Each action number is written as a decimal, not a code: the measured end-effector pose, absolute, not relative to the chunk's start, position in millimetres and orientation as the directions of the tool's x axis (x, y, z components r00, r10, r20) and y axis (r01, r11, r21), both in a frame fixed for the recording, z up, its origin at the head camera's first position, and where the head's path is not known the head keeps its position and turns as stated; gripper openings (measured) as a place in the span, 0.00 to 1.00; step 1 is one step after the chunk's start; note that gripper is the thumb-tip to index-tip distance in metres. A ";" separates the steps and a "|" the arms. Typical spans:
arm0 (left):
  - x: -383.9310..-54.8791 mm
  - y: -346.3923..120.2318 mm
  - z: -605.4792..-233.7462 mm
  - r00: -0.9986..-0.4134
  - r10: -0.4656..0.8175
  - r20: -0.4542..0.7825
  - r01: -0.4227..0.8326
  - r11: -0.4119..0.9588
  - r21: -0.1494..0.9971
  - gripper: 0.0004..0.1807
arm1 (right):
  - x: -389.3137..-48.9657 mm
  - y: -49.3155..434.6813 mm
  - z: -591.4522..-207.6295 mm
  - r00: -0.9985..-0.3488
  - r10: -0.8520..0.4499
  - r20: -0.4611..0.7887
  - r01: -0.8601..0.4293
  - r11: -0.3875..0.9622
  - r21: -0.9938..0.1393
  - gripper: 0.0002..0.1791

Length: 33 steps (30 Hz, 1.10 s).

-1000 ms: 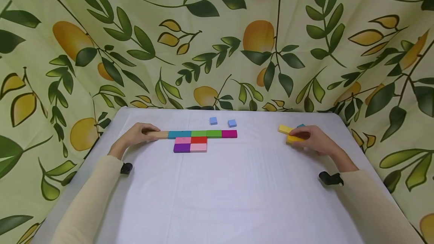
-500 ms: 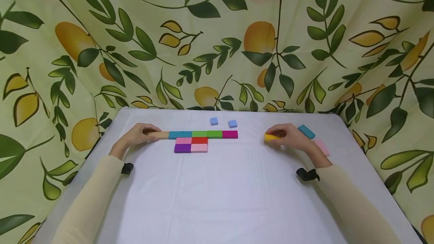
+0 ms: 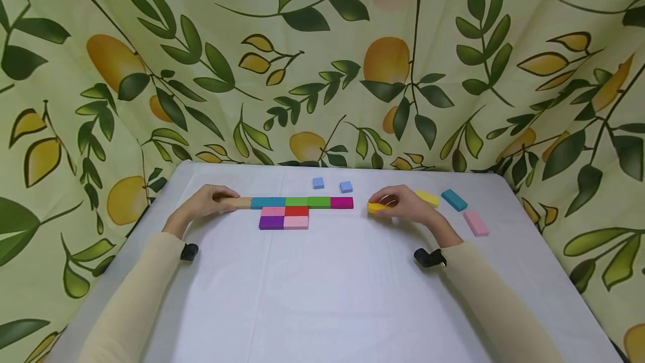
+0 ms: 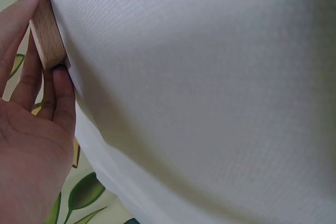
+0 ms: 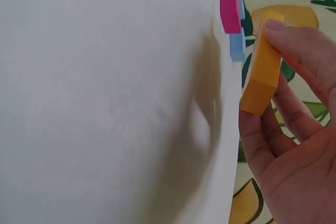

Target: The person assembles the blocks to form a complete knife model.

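My left hand (image 3: 204,206) holds the plain wooden block (image 3: 243,203) at the left end of a row; the left wrist view shows thumb and fingers around its end. Rightward along the row come a teal block (image 3: 268,203), two green blocks (image 3: 318,202) and a magenta block (image 3: 341,203). Below them sit pink (image 3: 272,211), red (image 3: 296,211), purple (image 3: 271,223) and light pink (image 3: 295,222) blocks. Right of the magenta block, apart from it, my right hand (image 3: 405,204) pinches an orange-yellow block (image 5: 265,61) between thumb and fingers.
Two small light-blue blocks (image 3: 318,183) lie behind the row. At the right are a yellow block (image 3: 427,198), a teal block (image 3: 454,199) and a pink block (image 3: 476,223). A white cloth covers the table (image 3: 322,290); a leaf-patterned curtain (image 3: 322,71) hangs behind.
My right hand has carried the orange-yellow block left from the loose blocks toward the row's magenta end, uncovering the yellow, teal and pink blocks. The left hand stays on the wooden block.
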State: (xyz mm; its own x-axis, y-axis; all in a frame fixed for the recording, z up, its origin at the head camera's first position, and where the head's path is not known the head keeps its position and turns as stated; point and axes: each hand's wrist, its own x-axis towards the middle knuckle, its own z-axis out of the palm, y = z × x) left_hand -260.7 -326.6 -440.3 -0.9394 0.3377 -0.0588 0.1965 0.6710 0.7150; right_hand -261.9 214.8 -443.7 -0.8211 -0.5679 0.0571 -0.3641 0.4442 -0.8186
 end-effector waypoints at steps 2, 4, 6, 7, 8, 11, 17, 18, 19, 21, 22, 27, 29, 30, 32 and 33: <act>-260.6 -326.6 -440.4 -0.939 0.338 -0.056 0.199 0.670 0.715 0.17 | -261.7 207.2 -442.8 -0.813 -0.580 0.060 -0.367 0.429 -0.825 0.18; -260.5 -326.3 -440.6 -0.939 0.340 -0.056 0.198 0.667 0.718 0.17 | -261.9 199.4 -442.5 -0.803 -0.592 0.070 -0.374 0.409 -0.833 0.17; -260.6 -326.1 -440.4 -0.940 0.336 -0.061 0.193 0.669 0.718 0.17 | -262.8 191.7 -443.1 -0.794 -0.602 0.082 -0.381 0.390 -0.838 0.17; -260.8 -326.2 -440.5 -0.940 0.335 -0.063 0.192 0.671 0.716 0.17 | -263.5 187.8 -443.6 -0.789 -0.607 0.090 -0.389 0.380 -0.839 0.17; -261.0 -326.0 -440.5 -0.942 0.330 -0.067 0.186 0.674 0.715 0.17 | -264.3 183.9 -444.3 -0.785 -0.611 0.097 -0.393 0.373 -0.840 0.17; -262.2 -326.9 -441.3 -0.942 0.326 -0.075 0.181 0.685 0.706 0.17 | -267.4 170.8 -446.0 -0.773 -0.625 0.110 -0.407 0.356 -0.841 0.17; -265.3 -327.8 -443.1 -0.945 0.319 -0.079 0.174 0.691 0.701 0.17 | -268.8 137.8 -444.3 -0.741 -0.660 0.122 -0.430 0.327 -0.841 0.16; -265.5 -327.6 -443.2 -0.944 0.321 -0.077 0.178 0.692 0.700 0.17 | -268.6 132.2 -444.1 -0.733 -0.668 0.128 -0.437 0.319 -0.841 0.16; -265.9 -327.7 -443.0 -0.942 0.327 -0.074 0.185 0.691 0.698 0.17 | -268.7 127.0 -444.8 -0.725 -0.675 0.134 -0.444 0.310 -0.841 0.16; -266.4 -327.2 -443.0 -0.945 0.319 -0.078 0.176 0.692 0.700 0.17 | -268.2 116.8 -445.2 -0.710 -0.688 0.150 -0.457 0.289 -0.841 0.15; -266.3 -327.1 -442.8 -0.944 0.320 -0.078 0.176 0.692 0.700 0.17 | -267.6 112.0 -445.1 -0.703 -0.693 0.158 -0.463 0.278 -0.842 0.15; -265.3 -326.4 -441.6 -0.943 0.322 -0.081 0.176 0.692 0.700 0.17 | -262.5 88.0 -444.3 -0.685 -0.712 0.154 -0.471 0.271 -0.840 0.15; -264.5 -326.3 -441.0 -0.942 0.327 -0.077 0.183 0.690 0.700 0.17 | -260.0 77.8 -444.6 -0.678 -0.722 0.140 -0.470 0.278 -0.838 0.15; -264.0 -326.1 -440.7 -0.942 0.328 -0.074 0.185 0.689 0.701 0.17 | -258.8 72.5 -444.7 -0.673 -0.727 0.137 -0.471 0.279 -0.837 0.14; -263.4 -326.4 -440.6 -0.942 0.329 -0.072 0.187 0.688 0.702 0.17 | -257.0 61.4 -446.1 -0.665 -0.735 0.130 -0.472 0.279 -0.836 0.14; -262.8 -326.5 -440.1 -0.941 0.332 -0.071 0.189 0.686 0.703 0.17 | -256.1 56.0 -446.9 -0.661 -0.739 0.129 -0.474 0.278 -0.836 0.14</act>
State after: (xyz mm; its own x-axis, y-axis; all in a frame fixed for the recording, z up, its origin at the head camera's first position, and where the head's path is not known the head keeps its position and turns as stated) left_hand -262.8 -326.5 -440.1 -0.9405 0.3323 -0.0709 0.1894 0.6860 0.7026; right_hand -256.1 56.0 -446.9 -0.6610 -0.7392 0.1291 -0.4738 0.2778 -0.8357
